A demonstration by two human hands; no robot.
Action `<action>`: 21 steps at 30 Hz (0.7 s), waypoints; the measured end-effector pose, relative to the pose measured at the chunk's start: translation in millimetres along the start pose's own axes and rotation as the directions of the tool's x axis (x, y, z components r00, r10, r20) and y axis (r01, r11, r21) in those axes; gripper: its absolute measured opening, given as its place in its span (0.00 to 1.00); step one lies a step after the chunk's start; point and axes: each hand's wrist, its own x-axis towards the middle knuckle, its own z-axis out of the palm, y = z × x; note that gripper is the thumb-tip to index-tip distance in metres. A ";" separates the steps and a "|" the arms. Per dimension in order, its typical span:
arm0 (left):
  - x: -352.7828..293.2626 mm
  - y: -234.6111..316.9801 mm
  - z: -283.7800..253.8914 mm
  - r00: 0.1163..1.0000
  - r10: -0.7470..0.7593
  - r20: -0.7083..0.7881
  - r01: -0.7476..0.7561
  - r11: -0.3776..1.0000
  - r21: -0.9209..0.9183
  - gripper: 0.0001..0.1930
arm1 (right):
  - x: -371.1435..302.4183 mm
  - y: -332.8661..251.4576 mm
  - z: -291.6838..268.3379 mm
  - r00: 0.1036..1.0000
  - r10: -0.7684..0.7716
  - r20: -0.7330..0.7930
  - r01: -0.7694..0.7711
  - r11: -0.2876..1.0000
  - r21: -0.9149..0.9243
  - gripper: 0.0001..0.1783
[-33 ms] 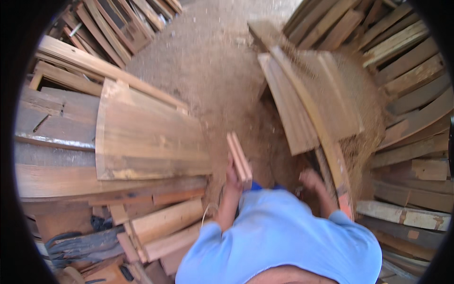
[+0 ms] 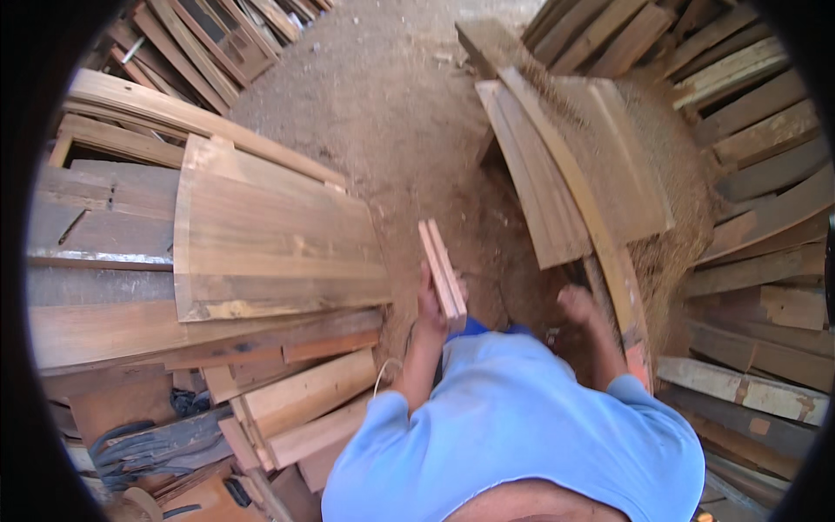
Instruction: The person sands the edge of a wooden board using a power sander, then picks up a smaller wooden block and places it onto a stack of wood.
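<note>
Wide board: broad, pale brown flat wooden panel on the plank stack.
Slats: short reddish wooden strips, right of that panel; stiff, light, best gripped at the lower end.
Left hand: fingers wrapped round the strips' base.
Right hand: further right, finger state unclear.

Reddish, smooth-sawn wooden slats in left hand. Broad curved wood panel at left, matt, streaked grain. Leaning planks at right, rough, dusted with sawdust. Ground of loose matt sawdust. Soft blue cloth shirt.
</note>
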 end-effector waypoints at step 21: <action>166.6 79.9 50.5 0.896 0.444 0.008 -0.050 0.083 0.995 0.25 | 282.4 -109.7 -104.0 0.721 0.448 -0.529 -0.573 0.815 -0.091 0.40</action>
